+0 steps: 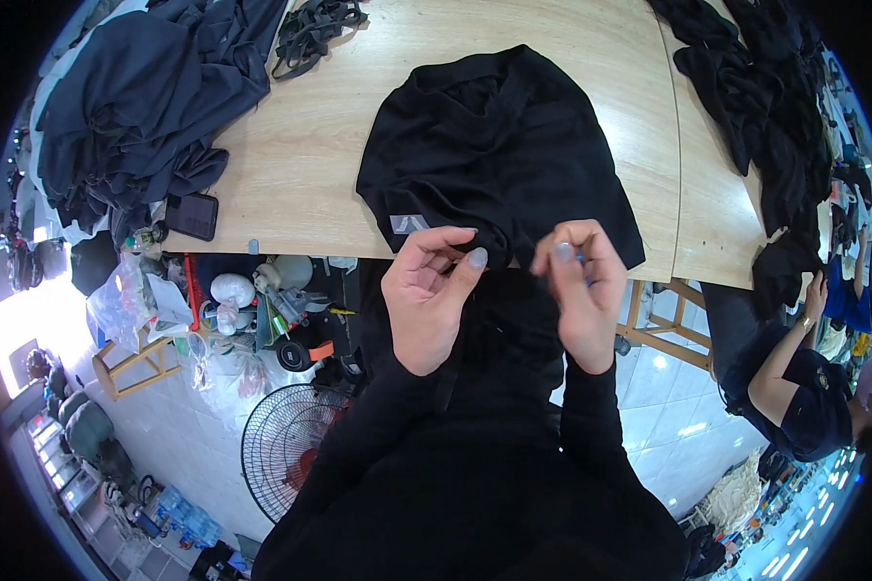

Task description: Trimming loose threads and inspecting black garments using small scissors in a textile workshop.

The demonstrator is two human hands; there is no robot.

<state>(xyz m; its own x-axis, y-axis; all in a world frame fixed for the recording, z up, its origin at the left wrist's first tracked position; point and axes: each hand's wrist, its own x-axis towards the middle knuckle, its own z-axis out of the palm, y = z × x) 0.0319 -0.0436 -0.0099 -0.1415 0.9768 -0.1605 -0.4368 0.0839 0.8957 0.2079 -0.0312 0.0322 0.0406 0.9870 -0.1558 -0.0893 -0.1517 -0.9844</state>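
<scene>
A pair of black shorts lies on the table in front of me, its waistband at the far side and a small grey patch near its lower left. At the near edge of the shorts, my left hand is curled with thumb and forefinger brought close together. Whatever lies between those fingertips is too small to name. To its right, my right hand is closed, thumb against the bent fingers. A bluish bit shows beside that thumb, but its kind is hidden.
The wooden table carries a heap of dark garments, black straps, a phone and more black clothing at right. Below stand a fan and wooden stools. Another person works at the right.
</scene>
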